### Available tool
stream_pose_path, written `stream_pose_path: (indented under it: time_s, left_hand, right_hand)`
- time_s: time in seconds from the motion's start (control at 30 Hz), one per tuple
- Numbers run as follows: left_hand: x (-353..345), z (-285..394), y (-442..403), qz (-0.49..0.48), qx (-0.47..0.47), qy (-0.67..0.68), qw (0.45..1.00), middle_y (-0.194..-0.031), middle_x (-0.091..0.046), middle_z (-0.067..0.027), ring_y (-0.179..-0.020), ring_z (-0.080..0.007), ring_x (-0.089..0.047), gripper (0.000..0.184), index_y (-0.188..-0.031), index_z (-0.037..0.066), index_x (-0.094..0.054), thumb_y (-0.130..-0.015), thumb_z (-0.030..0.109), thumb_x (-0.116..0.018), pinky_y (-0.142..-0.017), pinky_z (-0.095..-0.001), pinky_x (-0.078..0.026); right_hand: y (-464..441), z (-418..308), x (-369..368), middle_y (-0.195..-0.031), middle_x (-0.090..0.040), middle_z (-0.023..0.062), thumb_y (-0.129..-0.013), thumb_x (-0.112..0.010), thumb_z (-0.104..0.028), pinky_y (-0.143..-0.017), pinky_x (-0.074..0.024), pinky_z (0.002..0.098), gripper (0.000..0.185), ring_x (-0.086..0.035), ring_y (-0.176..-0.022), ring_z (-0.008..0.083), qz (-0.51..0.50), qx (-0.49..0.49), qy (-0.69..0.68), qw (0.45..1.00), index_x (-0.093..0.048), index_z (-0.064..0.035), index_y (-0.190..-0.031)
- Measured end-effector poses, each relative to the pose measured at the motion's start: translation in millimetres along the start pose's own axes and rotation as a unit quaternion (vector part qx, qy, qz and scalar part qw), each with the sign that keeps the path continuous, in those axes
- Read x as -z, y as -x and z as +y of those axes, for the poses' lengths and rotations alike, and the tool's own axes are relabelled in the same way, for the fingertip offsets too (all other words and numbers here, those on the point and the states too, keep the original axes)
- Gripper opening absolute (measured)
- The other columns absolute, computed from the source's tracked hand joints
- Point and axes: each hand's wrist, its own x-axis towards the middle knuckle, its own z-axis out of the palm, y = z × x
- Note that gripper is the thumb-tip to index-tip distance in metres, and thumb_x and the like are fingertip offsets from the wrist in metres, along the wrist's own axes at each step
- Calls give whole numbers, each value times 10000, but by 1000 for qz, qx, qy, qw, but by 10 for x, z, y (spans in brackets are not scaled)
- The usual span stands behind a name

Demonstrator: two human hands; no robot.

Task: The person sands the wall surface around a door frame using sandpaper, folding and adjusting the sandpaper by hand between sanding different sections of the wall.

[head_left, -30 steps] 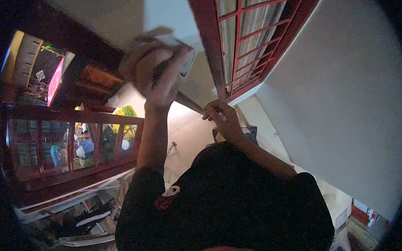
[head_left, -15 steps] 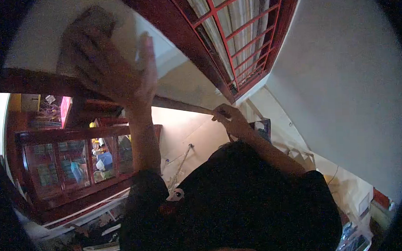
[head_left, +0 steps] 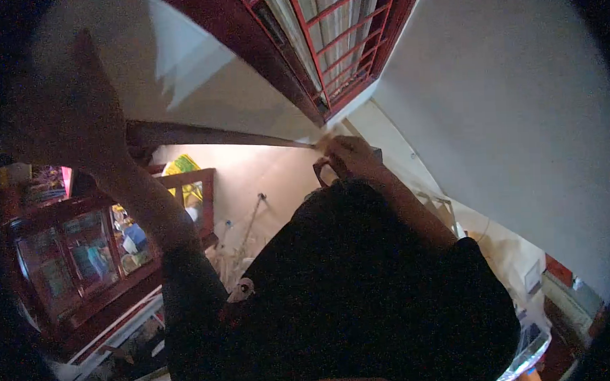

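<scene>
The left hand (head_left: 80, 114) is now carried to the left edge of the view, so that the two hands are parted more widely along the pale panel (head_left: 224, 89). One finger is seen raised; the others are lost in shadow, and neither their opening nor any hold can be told. The fingers of the right hand (head_left: 359, 155) are curled but blurred at the tips; whether anything is pinched cannot be told. The panel is spanned between both sets of fingers, its brown edge strip (head_left: 209, 135) running toward the right fingertips. The red window frame (head_left: 256, 48) is met just above them. In the earliest frame a pale object was gripped by the left fingers; none can be made out there now.
</scene>
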Motion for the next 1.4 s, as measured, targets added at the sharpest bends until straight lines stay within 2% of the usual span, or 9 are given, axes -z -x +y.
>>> stream_pose_path:
  time_s: [0.23,0.5,0.7,0.83,1.0,1.13,1.2,1.27,1.4]
  left_hand:
    - [481,2837,1147,80,-1,-21,997,-1532,-270,-232,-1424,-428,-208,965,-1479,16,-303,-813,673,-543,-1121,-624,-135]
    - [-92,-315,257,191,46,-46,979,-1530,-254,-254,-1428,-436,-192,988,-1488,6,-272,-812,674,-542,-1119,-627,-135]
    - [353,3151,670,314,57,-121,940,-1529,-243,-271,-1432,-441,-180,1005,-1494,-1,-249,-810,675,-542,-1118,-630,-135]
    - [698,3006,561,163,82,-73,981,-1520,-193,-330,-1430,-488,-131,1078,-1504,-27,-164,-801,701,-536,-1115,-637,-123]
    - [1948,3008,-469,373,-56,-79,923,-1515,-224,-323,-1407,-507,-180,1056,-1498,-33,-186,-813,698,-519,-1108,-639,-136]
    - [1417,3122,-153,311,54,-100,944,-1500,-263,-312,-1408,-500,-181,1053,-1486,-47,-217,-814,703,-524,-1118,-627,-125]
    - [1493,3676,56,-67,436,85,893,-1497,-276,-300,-1415,-499,-157,1047,-1477,-49,-250,-807,708,-523,-1117,-631,-118]
    - [627,3338,773,164,98,-114,975,-1504,-278,-287,-1424,-476,-158,1031,-1478,-35,-268,-806,705,-526,-1108,-632,-132]
    - [1254,3341,204,196,33,-90,976,-1519,-298,-227,-1415,-443,-206,934,-1474,38,-339,-805,640,-590,-1076,-645,-181]
  right_hand:
    - [313,-97,527,-722,-528,-2,-947,-565,-422,-641,-412,287,406,-477,-645,118,205,-27,5,978,-592,-45,-799]
    - [348,-237,736,-615,-511,25,-916,-595,-490,-656,-433,318,479,-489,-596,151,148,66,109,981,-595,-30,-782]
    - [109,-760,410,-646,-565,58,-978,-509,-427,-664,-457,318,449,-551,-650,147,38,9,148,988,-601,-23,-804]
    - [-8,-786,229,-868,-655,93,-998,-489,-352,-739,-505,344,357,-620,-805,165,-58,71,84,992,-620,-21,-994]
    - [-136,-1149,31,-1188,-632,92,-1035,-266,-509,-785,-500,332,565,-591,-1055,222,-237,50,-92,966,-565,-53,-1181]
    - [-183,-1654,-89,-1284,-583,108,-1021,-214,-563,-797,-493,346,637,-569,-1114,227,-288,136,-75,945,-542,-53,-1215]
    - [-124,-1834,-106,-1309,-573,119,-1006,-220,-595,-833,-478,359,658,-572,-1126,244,-287,28,-172,942,-529,-65,-1243]
    - [-202,-1819,-53,-1317,-570,126,-994,-198,-622,-869,-463,386,703,-569,-1142,247,-324,55,-130,935,-529,-60,-1258]
    - [-267,-1551,20,-1268,-589,143,-997,-212,-613,-931,-447,425,697,-570,-1132,264,-354,72,-214,908,-557,-49,-1218]
